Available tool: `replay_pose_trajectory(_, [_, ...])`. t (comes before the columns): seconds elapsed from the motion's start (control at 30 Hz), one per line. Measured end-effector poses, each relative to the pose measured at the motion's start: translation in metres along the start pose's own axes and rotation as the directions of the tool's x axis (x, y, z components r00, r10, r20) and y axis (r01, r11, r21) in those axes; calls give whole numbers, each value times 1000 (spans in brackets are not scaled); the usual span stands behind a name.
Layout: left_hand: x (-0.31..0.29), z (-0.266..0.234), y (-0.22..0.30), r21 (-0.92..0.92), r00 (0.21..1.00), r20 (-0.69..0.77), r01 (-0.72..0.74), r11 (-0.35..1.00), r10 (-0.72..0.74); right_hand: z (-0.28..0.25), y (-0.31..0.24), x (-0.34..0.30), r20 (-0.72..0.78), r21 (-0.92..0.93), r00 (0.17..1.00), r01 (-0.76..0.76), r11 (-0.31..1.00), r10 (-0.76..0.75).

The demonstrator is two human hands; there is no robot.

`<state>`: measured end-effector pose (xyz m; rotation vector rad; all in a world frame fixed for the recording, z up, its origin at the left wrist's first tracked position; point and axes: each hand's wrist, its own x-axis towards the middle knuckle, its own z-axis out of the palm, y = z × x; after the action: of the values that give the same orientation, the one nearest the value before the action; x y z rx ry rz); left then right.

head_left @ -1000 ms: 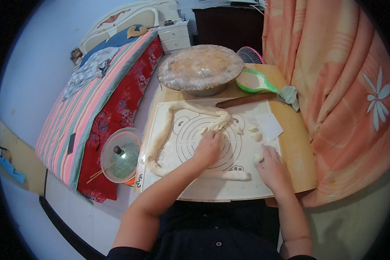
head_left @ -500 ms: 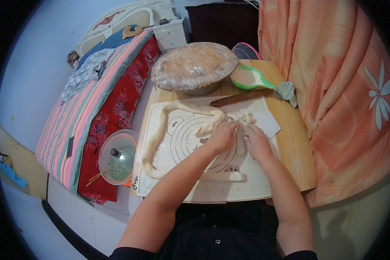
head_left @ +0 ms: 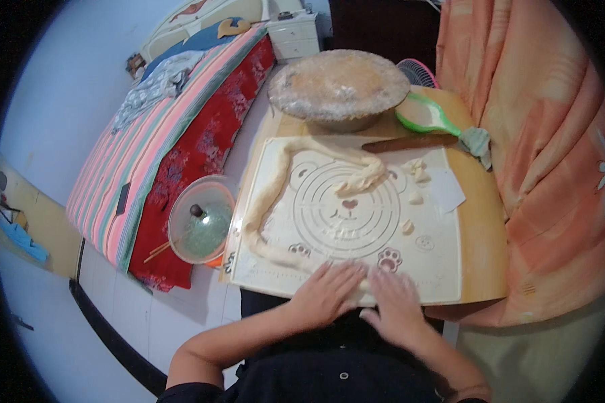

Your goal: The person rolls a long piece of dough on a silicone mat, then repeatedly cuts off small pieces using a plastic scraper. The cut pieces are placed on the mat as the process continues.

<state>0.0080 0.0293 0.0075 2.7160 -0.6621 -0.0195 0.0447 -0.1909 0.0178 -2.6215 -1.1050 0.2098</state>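
The left hand (head_left: 328, 290) and right hand (head_left: 395, 295) lie with fingers extended, clenching nothing, over the near end of the dough rope (head_left: 270, 191) curving round the mat's (head_left: 437, 262) left side, apparently rolling it, which calls for light, even pressure next.

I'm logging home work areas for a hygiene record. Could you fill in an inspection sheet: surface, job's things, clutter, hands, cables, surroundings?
Surface: pale printed mat on a wooden table.
Job's things: long dough rope curving round the mat; loose dough pieces at right.
Clutter: brown stick; covered bowl; white flat piece.
Hands: left hand and right hand palm down over the rope's near stretch.
Cables: pale strand at top edge, possibly one.
Surroundings: striped bed; orange curtain.
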Motion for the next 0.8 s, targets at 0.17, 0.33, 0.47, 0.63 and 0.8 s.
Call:
replay_pose_trajectory(0.17, [45, 2, -28, 39, 986, -92, 141, 989, -137, -2, 14, 56, -224, -63, 974, 20, 998, -34])
replay_pose_trajectory(0.33, [-23, -51, -90, 51, 995, -64, 77, 996, -74, -11, 26, 34, -191, -63, 978, 77, 995, -88])
replay_pose_trajectory(0.47, [-21, -74, -172, -46, 828, -303, 482, 875, -472, -13, 35, 27, -217, -87, 973, 58, 995, -75])
replay_pose_trajectory(0.63, [31, -75, -184, 32, 704, -176, 703, 711, -688, -17, 38, 21, -208, -127, 977, 24, 992, -50])
replay_pose_trajectory(0.8, [-9, -79, -180, -104, 672, -67, 730, 675, -737, -27, 73, -6, -157, -256, 987, -85, 963, 45])
